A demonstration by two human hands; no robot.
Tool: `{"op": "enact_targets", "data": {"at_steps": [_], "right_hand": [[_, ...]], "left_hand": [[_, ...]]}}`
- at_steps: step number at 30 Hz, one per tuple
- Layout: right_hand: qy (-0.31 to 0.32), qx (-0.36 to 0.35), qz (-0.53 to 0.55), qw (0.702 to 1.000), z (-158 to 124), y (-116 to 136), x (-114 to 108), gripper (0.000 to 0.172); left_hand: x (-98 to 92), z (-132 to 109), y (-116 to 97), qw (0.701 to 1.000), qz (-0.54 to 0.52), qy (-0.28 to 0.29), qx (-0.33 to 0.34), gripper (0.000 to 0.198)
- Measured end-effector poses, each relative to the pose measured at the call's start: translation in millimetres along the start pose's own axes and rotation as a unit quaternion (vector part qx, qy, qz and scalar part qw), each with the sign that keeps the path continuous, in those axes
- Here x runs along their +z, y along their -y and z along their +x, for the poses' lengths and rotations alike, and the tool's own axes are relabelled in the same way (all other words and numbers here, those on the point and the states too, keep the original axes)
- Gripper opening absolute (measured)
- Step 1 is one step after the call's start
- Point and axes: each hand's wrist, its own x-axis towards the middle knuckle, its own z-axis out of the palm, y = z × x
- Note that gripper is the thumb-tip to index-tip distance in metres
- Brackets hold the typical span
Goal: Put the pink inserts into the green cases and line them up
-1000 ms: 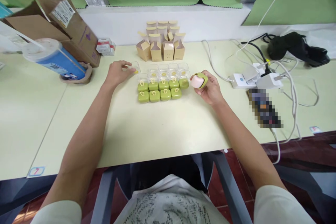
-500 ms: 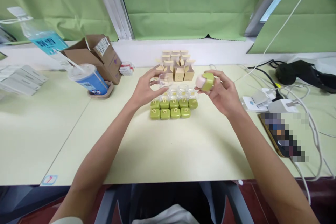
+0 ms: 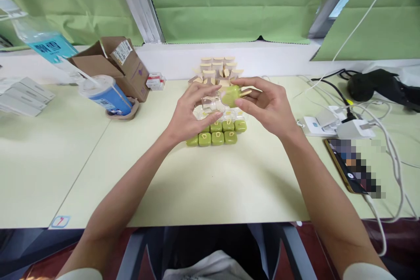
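Clear plastic cup is held by my left hand, fingers above and thumb below it. My right hand grips a green lid-like piece with a pale loop between thumb and fingers. The piece is turned sideways, its inner end at the mouth of the cup; whether they touch is hard to tell. Below the hands, several green rounded-square pieces with loops stand in rows on the table. Behind them are clear containers, partly hidden by my hands.
Small open cardboard boxes stand by the wall. To the left are a blue cup, a brown carton, a bottle and white boxes. At right lie a phone, a power strip and cables.
My right hand has moved left with the green piece, turning it so its loop points right. It is now beside the clear cup in my left hand. The view has shifted slightly.
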Motion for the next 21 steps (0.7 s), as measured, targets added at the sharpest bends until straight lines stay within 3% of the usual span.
{"op": "enact_targets", "data": {"at_steps": [3, 8, 13, 16, 21], "right_hand": [[-0.005, 0.002, 0.012, 1.000, -0.8, 5.7, -2.4, 0.039], [-0.012, 0.006, 0.008, 1.000, -3.5, 5.7, -4.7, 0.040], [-0.019, 0.015, 0.020, 1.000, -3.8, 7.0, -5.5, 0.041], [-0.018, 0.024, 0.041, 0.999, -4.1, 9.4, -4.9, 0.041], [-0.006, 0.034, 0.034, 0.999, -5.0, 7.9, -2.9, 0.044]], "left_hand": [[0.1, -2.0, 0.3, 0.997, -0.061, 0.024, -0.042, 0.063], [0.4, -2.6, -4.6, 0.998, -0.051, -0.001, -0.031, 0.062], [1.3, -1.7, -1.4, 0.995, -0.089, -0.003, -0.049, 0.076], [3.5, -2.3, 0.9, 0.997, -0.064, -0.033, -0.020, 0.076], [8.4, -3.7, -7.9, 0.994, -0.002, -0.088, 0.070, 0.055]]}}
